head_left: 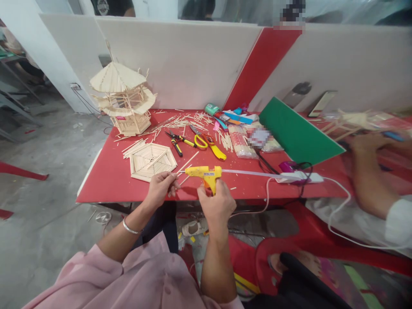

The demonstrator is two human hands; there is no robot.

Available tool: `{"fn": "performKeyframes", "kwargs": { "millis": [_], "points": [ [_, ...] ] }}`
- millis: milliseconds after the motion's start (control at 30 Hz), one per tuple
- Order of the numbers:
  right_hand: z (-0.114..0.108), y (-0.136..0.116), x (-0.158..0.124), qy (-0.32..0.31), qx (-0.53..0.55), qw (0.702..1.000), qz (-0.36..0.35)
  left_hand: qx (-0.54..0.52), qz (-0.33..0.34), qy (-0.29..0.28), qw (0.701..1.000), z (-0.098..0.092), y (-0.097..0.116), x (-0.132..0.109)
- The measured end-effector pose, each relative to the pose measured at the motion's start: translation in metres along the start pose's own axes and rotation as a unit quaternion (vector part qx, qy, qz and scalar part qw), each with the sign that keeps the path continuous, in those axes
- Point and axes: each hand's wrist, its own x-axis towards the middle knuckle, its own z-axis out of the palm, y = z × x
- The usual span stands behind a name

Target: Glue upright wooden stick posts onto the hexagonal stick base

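Observation:
My right hand [219, 206] grips a yellow hot glue gun [206, 172], its nozzle pointing left and a long clear glue stick [247, 172] sticking out of its back. My left hand [162, 187] is closed in a pinch by the nozzle, on what looks like a thin wooden stick [181, 171]. Just beyond that hand lies a flat hexagonal panel [152, 161] made of wooden sticks. Loose sticks [189, 161] are scattered on the red table around the glue gun.
A stick-built pagoda model [120, 98] stands at the back left. Pliers [176, 143], yellow-handled scissors [201, 139] and stick packs [243, 141] lie mid-table. A green board [299, 131] leans beside a co-worker's arm [368, 176]. A power strip [299, 177] and cord sit right.

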Motion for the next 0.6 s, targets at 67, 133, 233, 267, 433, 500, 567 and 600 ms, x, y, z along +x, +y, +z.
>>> {"fn": "performKeyframes", "kwargs": {
  "millis": [67, 133, 233, 267, 433, 500, 567, 600],
  "points": [
    [0.0, -0.0005, 0.0, -0.001, -0.002, 1.0, 0.001, 0.002, -0.001, 0.001, 1.0, -0.0005, -0.0003, -0.0005],
    [0.0002, -0.001, 0.0001, 0.002, -0.003, 1.0, 0.001, 0.0, -0.001, 0.004, 1.0, -0.001, -0.0008, -0.0012],
    [0.0004, -0.0014, 0.0001, 0.008, -0.002, 1.0, -0.001, -0.006, -0.002, 0.004, 1.0, -0.0014, -0.0011, -0.0021],
    [0.0005, -0.0014, 0.0001, 0.008, -0.001, 1.0, -0.001, -0.007, -0.004, 0.003, 1.0, -0.0015, -0.0011, -0.0022],
    [0.0011, -0.0008, -0.0003, 0.0, 0.0, 1.0, 0.009, -0.008, -0.01, 0.002, 1.0, -0.0024, -0.0017, -0.0017],
    [0.0013, -0.0006, -0.0003, 0.001, -0.001, 1.0, 0.014, -0.007, -0.011, 0.001, 1.0, -0.0029, -0.0023, -0.0017],
    [0.0013, -0.0003, -0.0002, 0.006, -0.003, 1.0, 0.018, -0.006, -0.012, 0.002, 1.0, -0.0033, -0.0025, -0.0022],
    [0.0012, -0.0002, -0.0001, 0.008, -0.003, 1.0, 0.018, -0.005, -0.013, 0.003, 1.0, -0.0034, -0.0024, -0.0026]
  ]
}}
